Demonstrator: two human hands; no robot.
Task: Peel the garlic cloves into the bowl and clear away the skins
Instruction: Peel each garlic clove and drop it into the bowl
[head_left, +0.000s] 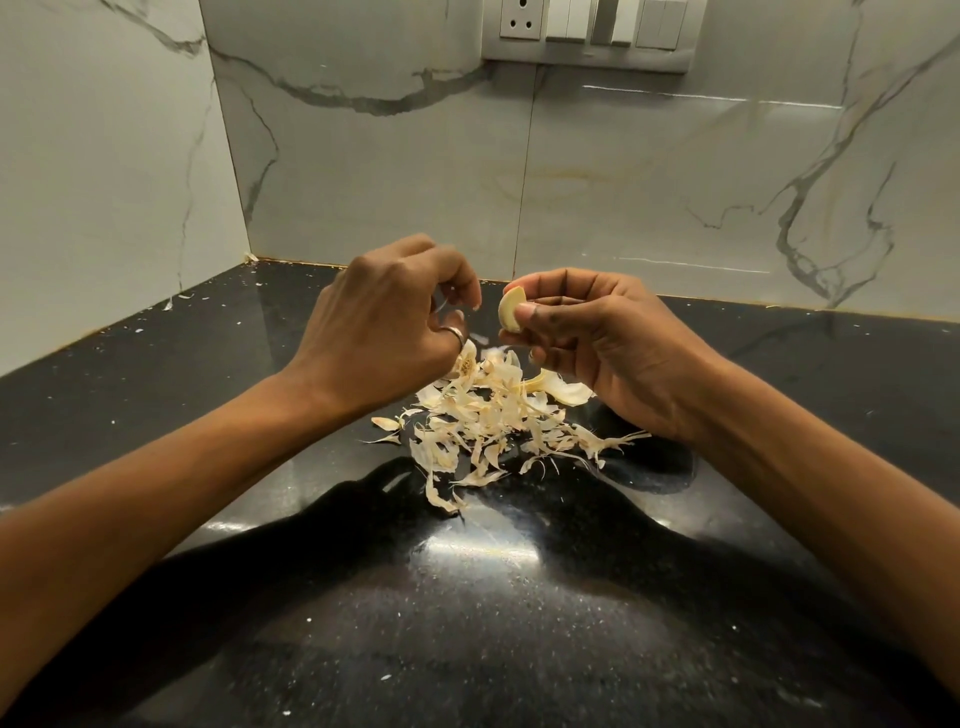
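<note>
Above the pile of skins (488, 415) on the black desk (467, 597), the right hand (597, 343) pinches a garlic clove (511, 310) (pale, peeled). The left hand (384, 312) hovers there too, fingers curled; whether they pinch anything is unclear.

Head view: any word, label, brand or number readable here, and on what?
None readable. The switch plate and its socket show no legible marking; the wall tiles, the countertop, the garlic clove in the right hand and the ring on the left hand carry no print.
</note>
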